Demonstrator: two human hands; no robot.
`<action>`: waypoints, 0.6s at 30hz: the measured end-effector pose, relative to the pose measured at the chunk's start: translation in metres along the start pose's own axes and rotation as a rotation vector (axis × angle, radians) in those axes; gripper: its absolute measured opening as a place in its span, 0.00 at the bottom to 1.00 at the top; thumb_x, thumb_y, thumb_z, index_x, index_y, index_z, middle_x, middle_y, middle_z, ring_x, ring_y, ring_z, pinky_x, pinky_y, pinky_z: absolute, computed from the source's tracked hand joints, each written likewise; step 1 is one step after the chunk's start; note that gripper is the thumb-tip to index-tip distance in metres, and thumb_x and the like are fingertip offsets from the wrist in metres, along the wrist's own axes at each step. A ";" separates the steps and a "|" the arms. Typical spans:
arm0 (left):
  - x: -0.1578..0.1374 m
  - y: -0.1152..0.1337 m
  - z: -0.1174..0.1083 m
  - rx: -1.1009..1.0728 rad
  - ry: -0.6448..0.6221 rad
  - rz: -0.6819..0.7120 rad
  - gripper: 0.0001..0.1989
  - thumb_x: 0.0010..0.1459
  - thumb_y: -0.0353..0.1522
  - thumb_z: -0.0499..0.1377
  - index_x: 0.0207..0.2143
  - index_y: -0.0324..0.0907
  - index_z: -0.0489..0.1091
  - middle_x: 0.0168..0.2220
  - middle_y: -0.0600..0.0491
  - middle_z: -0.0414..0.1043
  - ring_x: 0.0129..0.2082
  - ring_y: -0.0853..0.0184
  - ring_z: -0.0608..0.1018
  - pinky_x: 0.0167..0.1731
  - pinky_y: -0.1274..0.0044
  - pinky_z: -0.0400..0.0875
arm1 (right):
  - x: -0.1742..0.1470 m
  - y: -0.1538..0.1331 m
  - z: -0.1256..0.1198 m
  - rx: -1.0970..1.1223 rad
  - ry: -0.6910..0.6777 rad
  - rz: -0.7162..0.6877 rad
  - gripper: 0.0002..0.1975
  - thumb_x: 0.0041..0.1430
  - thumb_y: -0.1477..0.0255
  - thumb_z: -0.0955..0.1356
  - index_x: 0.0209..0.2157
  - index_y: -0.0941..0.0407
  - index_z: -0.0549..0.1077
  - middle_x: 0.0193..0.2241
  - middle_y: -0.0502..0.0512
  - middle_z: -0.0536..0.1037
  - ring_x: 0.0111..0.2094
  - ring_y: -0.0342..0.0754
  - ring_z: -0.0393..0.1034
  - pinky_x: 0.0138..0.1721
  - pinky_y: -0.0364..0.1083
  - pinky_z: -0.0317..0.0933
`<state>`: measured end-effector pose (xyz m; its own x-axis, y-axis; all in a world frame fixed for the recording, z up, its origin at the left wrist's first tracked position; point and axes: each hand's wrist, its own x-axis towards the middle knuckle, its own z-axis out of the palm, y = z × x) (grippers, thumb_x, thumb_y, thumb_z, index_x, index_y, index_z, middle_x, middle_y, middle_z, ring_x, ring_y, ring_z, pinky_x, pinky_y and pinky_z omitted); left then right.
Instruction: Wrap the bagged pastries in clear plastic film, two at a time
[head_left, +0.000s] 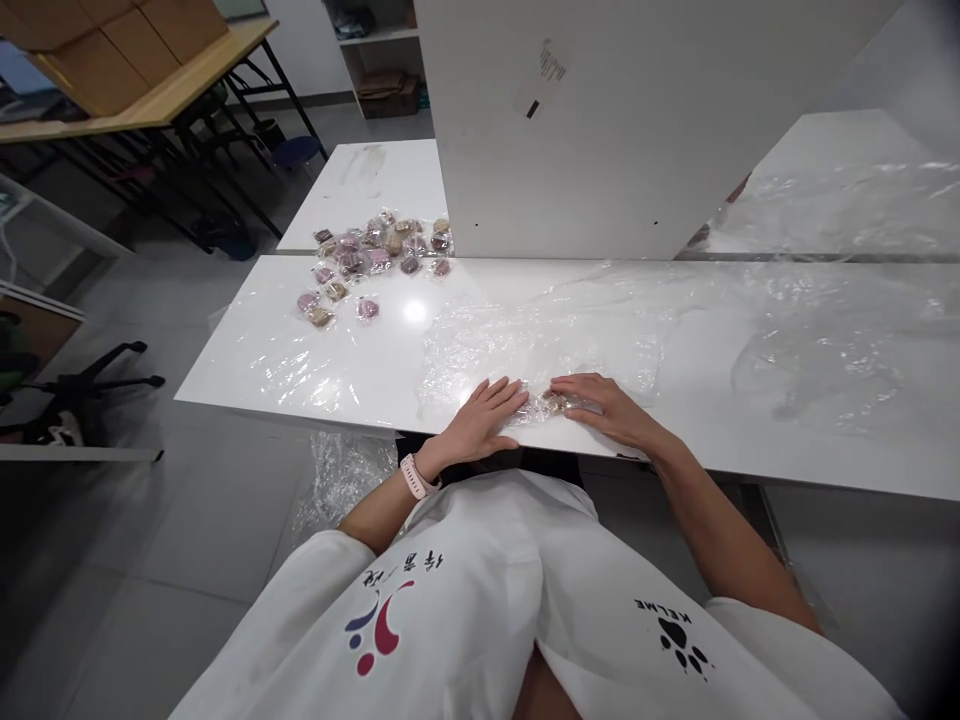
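My left hand [486, 422] lies flat on a sheet of clear plastic film [555, 340] near the table's front edge, fingers stretched out. Just to its right is a small tan-brown piece [556, 402] in crinkled clear wrap; its exact kind is too small to tell. My right hand [606, 408] has its fingers along the far side of this piece and its thumb on the near side, gripping it. Toward the table's left end lies a loose pile of similar wrapped pieces [379, 258], pink, brown and tan.
A tall white panel [562, 150] stands behind the white table [720, 400]. More clear film [832, 340] spreads over the right side. Crumpled plastic [345, 480] hangs below the front edge on the left. Cardboard boxes [127, 50] sit on a wooden desk at the far left.
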<state>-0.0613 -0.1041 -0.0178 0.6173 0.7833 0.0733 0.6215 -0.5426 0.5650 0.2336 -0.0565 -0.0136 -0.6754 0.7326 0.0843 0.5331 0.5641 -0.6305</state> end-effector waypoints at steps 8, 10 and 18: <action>0.017 -0.005 -0.017 -0.028 0.195 -0.136 0.21 0.71 0.41 0.46 0.42 0.44 0.76 0.44 0.48 0.80 0.50 0.58 0.78 0.49 0.64 0.72 | 0.013 0.000 0.002 0.085 0.160 0.115 0.20 0.69 0.57 0.59 0.48 0.49 0.78 0.46 0.53 0.81 0.48 0.53 0.73 0.52 0.54 0.64; 0.031 -0.009 -0.021 0.004 0.226 -0.271 0.24 0.70 0.40 0.46 0.26 0.44 0.73 0.27 0.50 0.77 0.35 0.60 0.79 0.41 0.66 0.71 | 0.024 0.004 0.002 0.092 0.220 0.199 0.20 0.68 0.57 0.60 0.42 0.51 0.79 0.40 0.53 0.82 0.41 0.52 0.75 0.44 0.51 0.65; 0.063 -0.011 -0.031 0.385 0.324 -0.434 0.09 0.60 0.27 0.55 0.41 0.41 0.74 0.43 0.42 0.77 0.45 0.52 0.76 0.47 0.60 0.65 | 0.058 0.000 0.014 -0.246 0.432 0.354 0.16 0.67 0.61 0.62 0.43 0.53 0.78 0.38 0.58 0.81 0.42 0.55 0.73 0.42 0.52 0.63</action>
<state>-0.0441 -0.0391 0.0064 0.1330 0.9741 0.1826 0.9462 -0.1797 0.2692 0.1876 -0.0192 -0.0193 -0.1954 0.9510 0.2397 0.8246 0.2917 -0.4848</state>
